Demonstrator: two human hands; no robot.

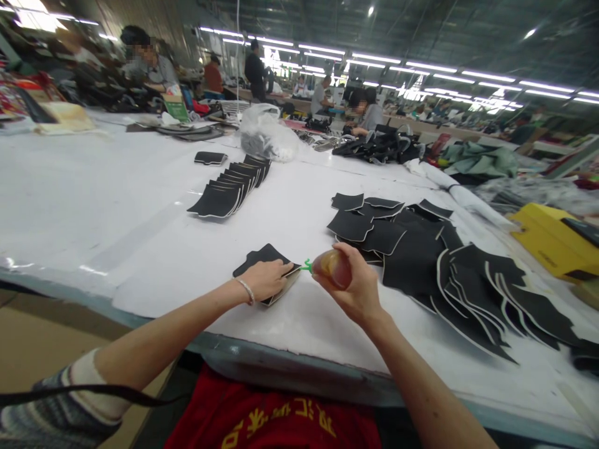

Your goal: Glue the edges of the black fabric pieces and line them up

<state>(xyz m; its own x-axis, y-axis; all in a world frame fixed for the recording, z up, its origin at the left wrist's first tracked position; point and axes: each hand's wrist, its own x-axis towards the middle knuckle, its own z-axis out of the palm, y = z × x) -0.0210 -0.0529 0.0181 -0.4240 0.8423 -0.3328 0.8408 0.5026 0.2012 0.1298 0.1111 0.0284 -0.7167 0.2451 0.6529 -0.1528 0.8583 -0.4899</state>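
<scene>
My left hand (269, 279), with a bracelet at the wrist, lies over a black sheet piece (266, 254) near the table's front edge. Its index finger stretches along the right corner, and the other fingers bend over the front edge, holding the piece. A light underside shows below that edge. In my right hand (358, 287) is a squeeze bottle (333, 268) of amber liquid, tipped on its side. The bottle's green nozzle (306, 266) points left and meets the piece's right corner, or is very close to it.
A neat overlapping row of black pieces (219, 194) lies ahead left, with a single piece (210, 158) behind it. Right of my hands spreads a loose heap of black pieces (412, 255). Farther off are a clear plastic bag (266, 134), a yellow box (556, 240) and seated people.
</scene>
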